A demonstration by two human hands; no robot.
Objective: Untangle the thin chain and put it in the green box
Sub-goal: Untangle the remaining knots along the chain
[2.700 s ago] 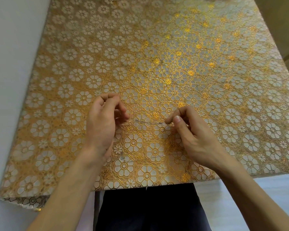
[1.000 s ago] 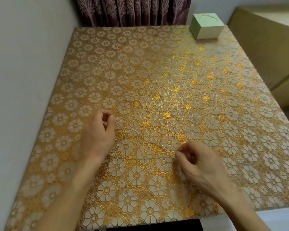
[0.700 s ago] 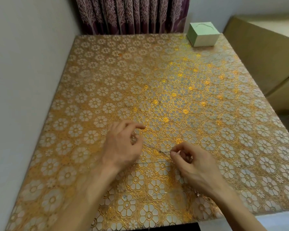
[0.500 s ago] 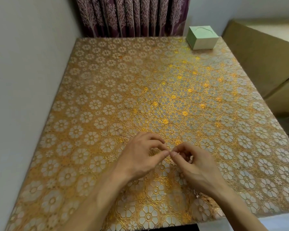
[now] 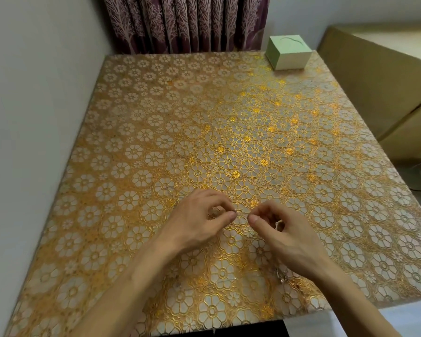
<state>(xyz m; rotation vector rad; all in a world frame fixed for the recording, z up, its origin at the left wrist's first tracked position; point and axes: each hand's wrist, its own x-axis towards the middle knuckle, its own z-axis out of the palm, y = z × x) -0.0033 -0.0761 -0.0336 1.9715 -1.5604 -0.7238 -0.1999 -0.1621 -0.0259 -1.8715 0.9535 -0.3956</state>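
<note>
The thin silver chain (image 5: 281,276) is hard to make out against the patterned cloth. A shiny bit of it lies on the table below my right wrist. My left hand (image 5: 201,223) and my right hand (image 5: 283,231) hover low over the near middle of the table. Each pinches the chain between thumb and forefinger, and the fingertips are a few centimetres apart. The stretch between them is barely visible. The pale green box (image 5: 288,54) stands with its lid on at the far right corner of the table, well away from both hands.
The table (image 5: 156,122) is covered with a gold floral cloth. A grey wall runs along its left side and a purple curtain (image 5: 185,23) hangs behind it. A tan cabinet or sofa (image 5: 384,83) stands close to the right edge.
My left hand has moved right from a wide spread until its fingertips nearly meet my right hand's. The right hand has stayed about where it was.
</note>
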